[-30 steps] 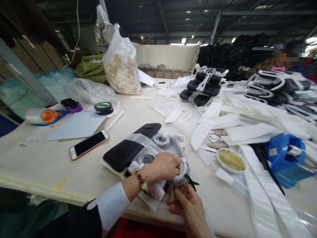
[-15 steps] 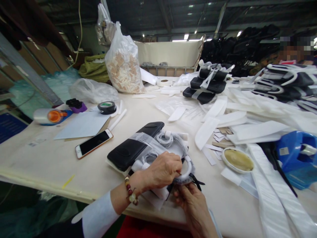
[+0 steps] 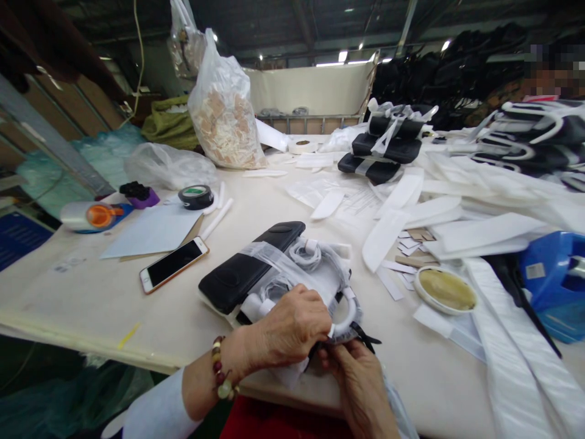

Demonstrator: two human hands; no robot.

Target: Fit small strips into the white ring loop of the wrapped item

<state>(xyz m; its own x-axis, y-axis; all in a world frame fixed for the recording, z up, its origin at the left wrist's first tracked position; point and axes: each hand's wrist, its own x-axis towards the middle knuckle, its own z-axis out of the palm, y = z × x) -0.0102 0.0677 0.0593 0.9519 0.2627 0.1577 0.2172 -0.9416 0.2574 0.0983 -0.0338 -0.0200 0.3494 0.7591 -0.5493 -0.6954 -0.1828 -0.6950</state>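
A black padded bag lies on its side near the table's front edge, wrapped around with clear plastic film. Coiled white cords and a white looped handle sit on its right side. My left hand is closed over one end of this handle. Below it, my right hand has its fingers pinched together at the wrapped edge; what they grip is hidden. A black strap end sticks out just above the right hand.
On the left lie a phone, pale sheets, black tape and a tape dispenser. White foam pieces, a tub lid of yellowish paste and a blue container lie right. Stacked black bags stand behind.
My left hand has shifted slightly left and down, its wrist dropping lower. My right hand stays at the bag's lower edge. The view has shifted a little.
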